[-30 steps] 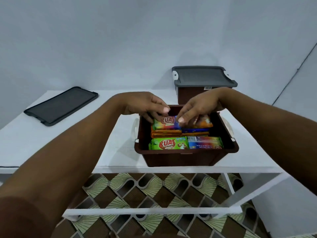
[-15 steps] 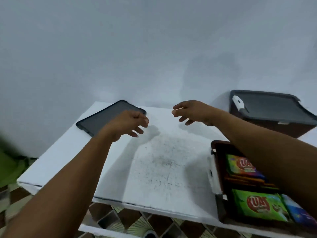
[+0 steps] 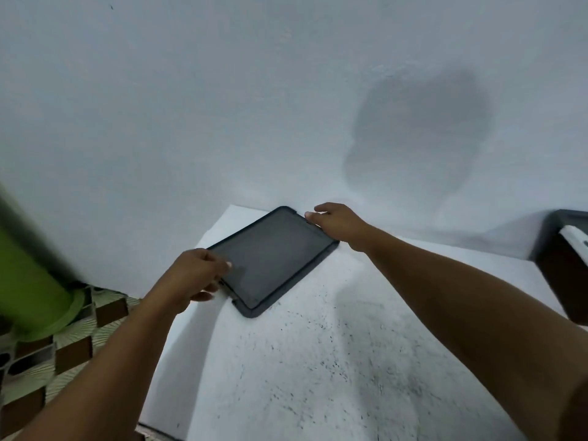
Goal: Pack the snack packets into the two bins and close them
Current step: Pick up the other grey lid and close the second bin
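1. The grey bin lid (image 3: 273, 253) is lying flat and a little askew, with the white table (image 3: 318, 361) spreading out beneath it and on the near side of it, speckled with dark flecks
2. The left hand (image 3: 191, 278) is taking hold of the lid's near left edge: the thumb is lying on top of the lid and the fingers are curling under its rim, pinching it
3. The right hand (image 3: 337, 222) is gripping the lid's far right edge, its fingers bending over the rim there and the forearm stretching back across the table from the lid
4. Whether the lid is lifting off the surface I cannot tell
5. Well to the right of the lid, a closed bin (image 3: 569, 268) is sitting at the edge of view, dark brown with a grey top and a white latch showing
6. To the left of the lid and lower down, something green (image 3: 28, 281) is showing as a blur on patterned floor tiles (image 3: 79, 316)
7. Behind the lid a white wall (image 3: 222, 106) is rising, carrying a soft dark shadow up and to the right of the lid
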